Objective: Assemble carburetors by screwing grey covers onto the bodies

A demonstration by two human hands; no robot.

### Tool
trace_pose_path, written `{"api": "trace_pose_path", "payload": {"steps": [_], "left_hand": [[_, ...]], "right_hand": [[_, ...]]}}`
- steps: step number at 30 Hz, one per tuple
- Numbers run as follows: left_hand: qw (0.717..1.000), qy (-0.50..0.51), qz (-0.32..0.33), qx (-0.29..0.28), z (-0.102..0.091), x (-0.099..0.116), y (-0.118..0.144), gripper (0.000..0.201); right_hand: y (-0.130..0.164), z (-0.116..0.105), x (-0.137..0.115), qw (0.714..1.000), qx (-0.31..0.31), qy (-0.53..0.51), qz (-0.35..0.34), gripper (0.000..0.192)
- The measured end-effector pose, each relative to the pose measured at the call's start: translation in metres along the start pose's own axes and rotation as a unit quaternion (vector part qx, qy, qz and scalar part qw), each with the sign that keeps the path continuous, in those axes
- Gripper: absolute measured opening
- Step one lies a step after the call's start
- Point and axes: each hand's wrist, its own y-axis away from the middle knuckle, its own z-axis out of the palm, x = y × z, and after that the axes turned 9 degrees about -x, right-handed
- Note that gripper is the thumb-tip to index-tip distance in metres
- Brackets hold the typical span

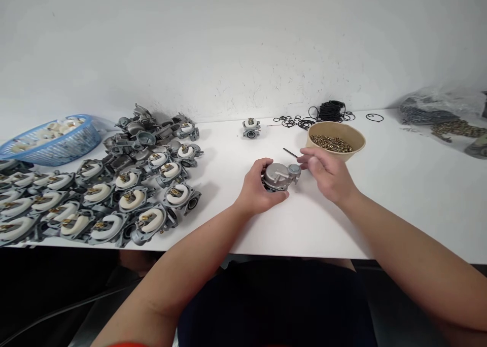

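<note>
A grey metal carburetor [279,175] with a round bowl cover facing up rests in my left hand [259,188], fingers and thumb closed around its sides. My right hand [327,174] is just right of it, fingers curled together close to the carburetor's small round cap [293,169]. From the right fingertips a thin dark rod [290,153] sticks out to the upper left; its other end is hidden by the hand. Behind, a tan paper bowl [357,143] holds many small brass-coloured screws [332,144].
Open carburetors with white floats [133,199] fill the table's left side, with a heap of grey bowl covers [135,139] behind. A blue basket [78,143] holds white floats. One carburetor [251,128] stands near the wall. Black rubber rings [332,111] and plastic bags [443,111] are back right.
</note>
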Motion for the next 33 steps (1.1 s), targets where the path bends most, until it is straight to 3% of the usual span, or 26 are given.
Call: {"api": "trace_pose_path", "payload": {"steps": [3, 8, 11, 15, 18, 21, 26, 30, 33], "left_hand": [[1.0, 0.003, -0.006, 0.001, 0.0, 0.001, 0.0, 0.072], [1.0, 0.001, -0.013, 0.009, 0.0, -0.001, -0.001, 0.072], [1.0, -0.003, -0.017, 0.009, -0.001, 0.0, -0.001, 0.072], [1.0, -0.009, -0.013, 0.001, -0.002, 0.001, -0.001, 0.07], [1.0, -0.016, -0.021, -0.003, -0.003, 0.0, -0.001, 0.071], [0.999, -0.024, -0.024, -0.005, -0.003, -0.002, 0.0, 0.071], [0.999, -0.024, -0.029, -0.009, -0.003, 0.001, 0.0, 0.067], [0.999, -0.031, -0.031, -0.004, -0.003, 0.003, 0.0, 0.066], [0.999, -0.024, -0.032, -0.007, -0.003, 0.001, 0.0, 0.067]], "right_hand": [[-0.005, -0.009, -0.006, 0.989, 0.056, 0.112, 0.076, 0.022], [-0.011, -0.019, -0.013, 0.941, 0.012, 0.291, 0.174, 0.014], [-0.011, -0.023, -0.014, 0.943, 0.028, 0.28, 0.18, 0.014], [-0.01, -0.037, -0.01, 0.96, 0.136, 0.191, 0.154, 0.013], [-0.011, -0.054, -0.001, 0.951, 0.207, 0.165, 0.159, 0.02], [-0.016, -0.072, 0.012, 0.937, 0.209, 0.199, 0.197, 0.028], [-0.037, -0.095, 0.022, 0.925, 0.123, 0.28, 0.225, 0.029], [-0.068, -0.098, 0.018, 0.908, -0.048, 0.348, 0.23, 0.014], [-0.092, -0.091, 0.02, 0.88, -0.166, 0.379, 0.234, 0.019]]}}
